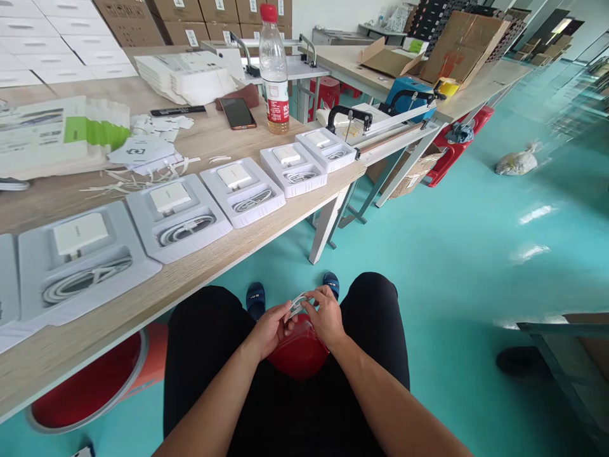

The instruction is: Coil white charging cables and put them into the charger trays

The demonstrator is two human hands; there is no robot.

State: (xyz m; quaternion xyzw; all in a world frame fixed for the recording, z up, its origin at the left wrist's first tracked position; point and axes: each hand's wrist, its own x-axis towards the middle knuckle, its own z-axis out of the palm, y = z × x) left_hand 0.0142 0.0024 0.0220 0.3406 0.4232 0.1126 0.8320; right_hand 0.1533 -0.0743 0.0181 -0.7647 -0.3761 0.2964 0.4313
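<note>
Between my knees, over the red stool (299,355), both hands hold a small coiled white cable (297,304). My left hand (272,327) is closed on its left end, and my right hand (325,312) pinches the other end from the right. Fingers cover part of the coil. To the left, a row of white trays lines the table's front edge; the middle tray (261,211) holds a white charger plug (234,176) and a coiled cable (252,201). The tray (90,304) closest to me carries the same two items.
On the wooden table (190,143) are a bottle with a red cap (275,76), a phone (238,113), a black pen (178,110), stacked white sleeves (185,76), paper cards (143,152) and loose ties. A red bin (90,387) stands beneath the near edge. Cartons (464,47) sit farther back.
</note>
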